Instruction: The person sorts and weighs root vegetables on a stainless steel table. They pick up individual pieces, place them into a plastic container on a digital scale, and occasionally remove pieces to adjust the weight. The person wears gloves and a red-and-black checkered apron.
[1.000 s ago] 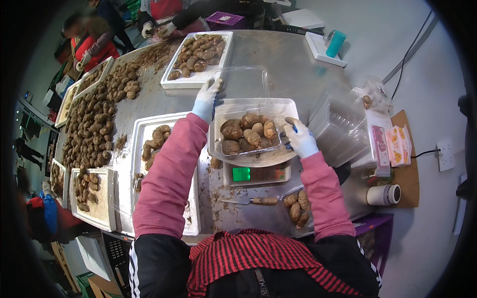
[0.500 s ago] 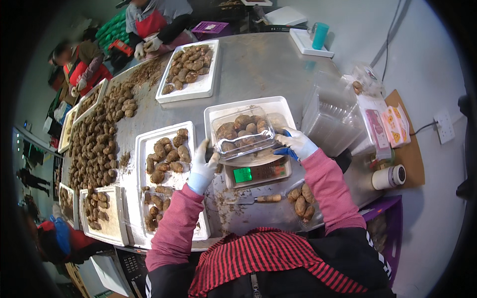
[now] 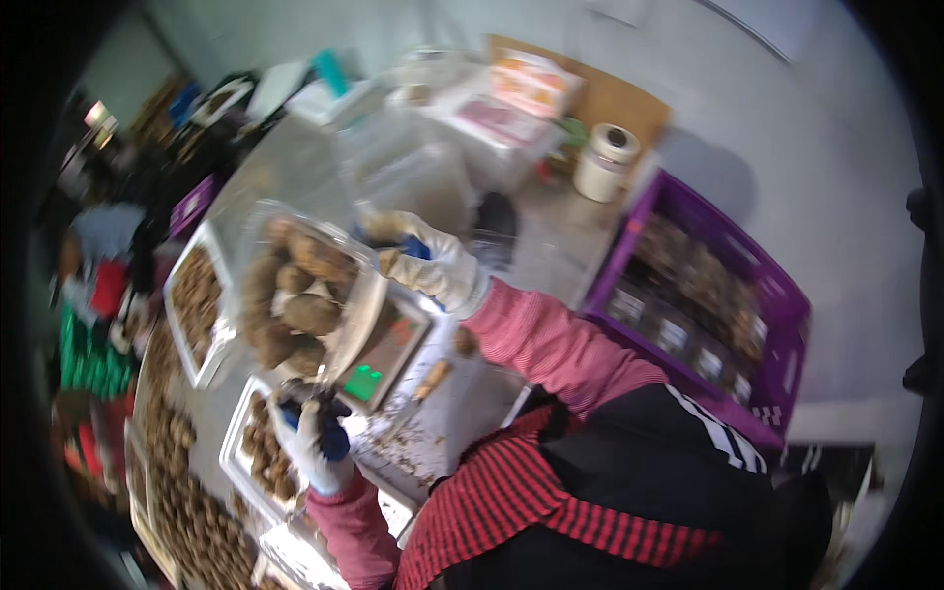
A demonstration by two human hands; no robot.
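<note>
A clear plastic box filled with brown, hairy taro-like tubers is held between my two gloved hands, blurred by motion. My left hand, in a white glove with dark blue on it, grips the box's near edge with bent fingers. At the opposite edge, my right hand is closed on the box, its fingertips soiled brown. Just beside the box is a digital scale with a lit green display. A knife with a wooden handle lies next to the scale, among scattered dirt.
To the right stands a purple crate holding several packed clear boxes. Stacked empty plastic boxes and a white jar stand at the back. White trays of tubers and a loose heap lie left. Other people work at far left.
My view has swung right, bringing the purple crate fully into sight. Both hands still hold the filled box, now turned. The knife and loose tubers beside my right arm appear shifted left.
</note>
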